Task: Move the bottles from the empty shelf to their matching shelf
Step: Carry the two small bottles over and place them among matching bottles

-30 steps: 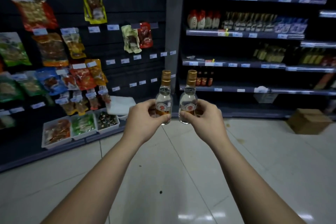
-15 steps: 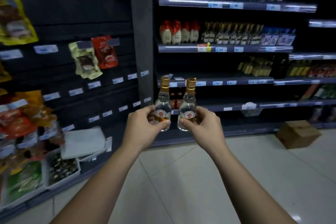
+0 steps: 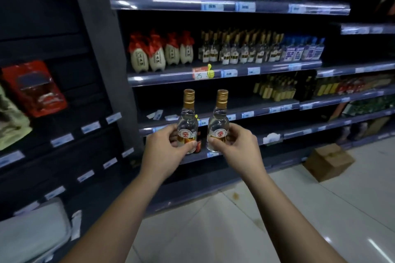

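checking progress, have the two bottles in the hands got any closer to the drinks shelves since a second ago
Yes. The two bottles are closer: the drinks shelves loom larger behind them, and the cardboard box on the floor looks nearer too.

Dim store, glare on floor, blurred, warped edges

The middle shelf carries red-topped jars, gold-capped bottles and blue-labelled bottles.

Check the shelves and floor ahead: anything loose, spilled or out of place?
Yes. Loose price tags lie flat on the bare shelf behind the bottles instead of sitting in the rail. A brownish stain marks the floor tiles below, and a cardboard box sits on the floor by the bottom shelf.
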